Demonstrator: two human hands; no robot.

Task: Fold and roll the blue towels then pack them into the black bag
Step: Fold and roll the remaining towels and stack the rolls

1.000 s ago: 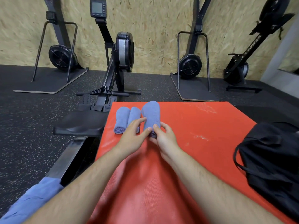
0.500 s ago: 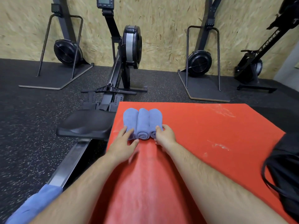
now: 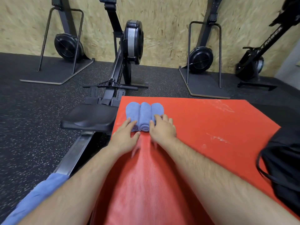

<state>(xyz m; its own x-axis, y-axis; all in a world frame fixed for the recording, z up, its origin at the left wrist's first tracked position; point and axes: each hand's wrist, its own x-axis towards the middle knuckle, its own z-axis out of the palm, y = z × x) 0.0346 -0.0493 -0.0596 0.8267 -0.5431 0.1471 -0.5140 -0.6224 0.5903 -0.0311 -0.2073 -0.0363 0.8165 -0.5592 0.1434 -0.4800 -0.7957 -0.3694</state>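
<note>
Nearest you, at your lower left, a loose blue cloth [image 3: 34, 198] lies beside the rowing machine's rail [image 3: 76, 153]. At your right, the black bag [image 3: 282, 168] sits slumped on the edge of the red mat [image 3: 211, 127], well apart from the towels. Both forearms reach forward over the mat.

Your left grip [image 3: 125, 137] is released: the fingers are straight, their tips touching the near end of the left roll [image 3: 132, 111]. Your right grip [image 3: 163, 129] lies over the near end of the right roll [image 3: 157, 108], thumb at its inner side; you cannot tell whether it clasps the roll or only rests there.

The three rolled blue towels [image 3: 145, 114] lie side by side, touching, near the mat's far left corner, none in the bag. The black seat [image 3: 90, 117] sits just beside the mat's left edge, and the flywheel [image 3: 133, 41] stands beyond, before the chipboard wall [image 3: 162, 21].
</note>
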